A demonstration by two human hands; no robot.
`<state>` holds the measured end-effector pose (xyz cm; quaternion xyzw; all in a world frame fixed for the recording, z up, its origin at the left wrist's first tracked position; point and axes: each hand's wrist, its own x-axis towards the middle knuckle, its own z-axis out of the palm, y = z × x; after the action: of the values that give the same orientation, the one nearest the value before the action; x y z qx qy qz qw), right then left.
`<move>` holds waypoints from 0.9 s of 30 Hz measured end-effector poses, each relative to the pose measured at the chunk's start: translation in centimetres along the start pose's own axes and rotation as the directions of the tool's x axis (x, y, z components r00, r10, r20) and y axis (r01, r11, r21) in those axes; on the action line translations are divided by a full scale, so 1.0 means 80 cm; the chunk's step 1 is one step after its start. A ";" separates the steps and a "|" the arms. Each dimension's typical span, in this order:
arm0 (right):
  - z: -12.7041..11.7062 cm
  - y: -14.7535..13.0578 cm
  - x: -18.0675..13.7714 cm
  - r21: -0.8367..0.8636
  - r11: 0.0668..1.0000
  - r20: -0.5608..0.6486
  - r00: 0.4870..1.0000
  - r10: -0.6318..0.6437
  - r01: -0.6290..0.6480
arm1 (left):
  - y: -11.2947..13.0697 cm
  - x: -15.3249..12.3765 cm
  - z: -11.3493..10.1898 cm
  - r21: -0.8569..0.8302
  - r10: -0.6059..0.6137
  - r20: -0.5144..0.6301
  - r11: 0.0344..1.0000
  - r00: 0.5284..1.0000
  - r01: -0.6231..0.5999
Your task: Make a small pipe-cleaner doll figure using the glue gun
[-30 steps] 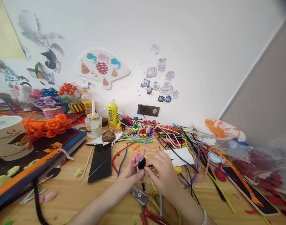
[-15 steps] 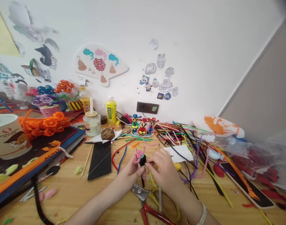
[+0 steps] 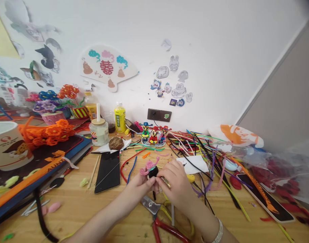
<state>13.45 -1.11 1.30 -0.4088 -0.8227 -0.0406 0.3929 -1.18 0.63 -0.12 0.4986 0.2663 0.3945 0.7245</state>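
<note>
A small pink-and-black figurine (image 3: pixel 151 166) is held above the tabletop (image 3: pixel 133 231) in the fingers of the left hand (image 3: pixel 141 184), while a thin gold-toned implement (image 3: pixel 166 182) is pinched in the right hand (image 3: pixel 175 177), its fingertips kept close beside the figurine. Red-handled cutters (image 3: pixel 150 204) are seen below; three colourful capped figures (image 3: pixel 153 136) are grouped on a small tray (image 3: pixel 159 145) near the wall (image 3: pixel 220 50).

The left forearm (image 3: pixel 104 214) and right forearm (image 3: pixel 203 217) slant inward. The left hand's grip (image 3: pixel 142 181) is curled, thumb laid forward; the right hand's grip (image 3: pixel 176 180) pinches just beside it, knuckles raised, fingers bent.
</note>
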 end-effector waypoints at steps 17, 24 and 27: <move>-0.017 0.004 0.001 0.532 0.766 0.107 0.926 0.362 -0.361 | 0.019 -0.014 0.001 0.025 0.021 0.253 0.999 0.967 -0.028; -0.019 0.009 0.001 0.555 0.751 0.183 0.934 0.308 -0.356 | 0.026 -0.016 0.005 0.094 -0.015 0.239 0.996 0.971 -0.007; -0.023 0.010 0.004 0.556 0.766 0.176 0.947 0.269 -0.321 | 0.025 -0.016 0.004 0.129 -0.011 0.242 0.991 0.970 -0.021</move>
<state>15.06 -1.09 2.59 -0.3957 -0.7371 0.2909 0.4642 -2.26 -0.25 1.86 0.5899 0.1999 0.3142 0.7165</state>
